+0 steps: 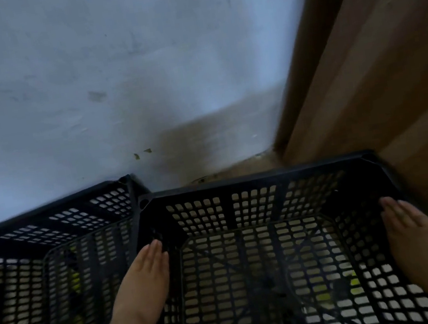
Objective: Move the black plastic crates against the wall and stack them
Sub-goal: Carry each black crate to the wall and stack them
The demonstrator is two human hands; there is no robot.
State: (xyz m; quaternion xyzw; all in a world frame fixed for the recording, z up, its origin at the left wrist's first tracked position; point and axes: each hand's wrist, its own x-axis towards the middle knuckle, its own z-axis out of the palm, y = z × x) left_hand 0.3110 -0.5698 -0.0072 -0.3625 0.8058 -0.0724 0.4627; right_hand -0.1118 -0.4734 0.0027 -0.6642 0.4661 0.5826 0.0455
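A black lattice plastic crate [252, 183] fills the lower middle and right of the head view, open side up, its far rim near the wall. My left hand [147, 273] grips its left wall and my right hand [411, 231] grips its right wall, fingers flat along the rims. A second black crate [49, 227] stands to the left, its far side against the wall, its corner touching the held crate's left corner. The picture is blurred by motion.
A pale blue-white wall [110, 80] runs across the back. A brown wooden door or panel [378, 74] rises at the right, close to the held crate's right corner. A strip of brownish floor [236, 170] shows between crate and wall.
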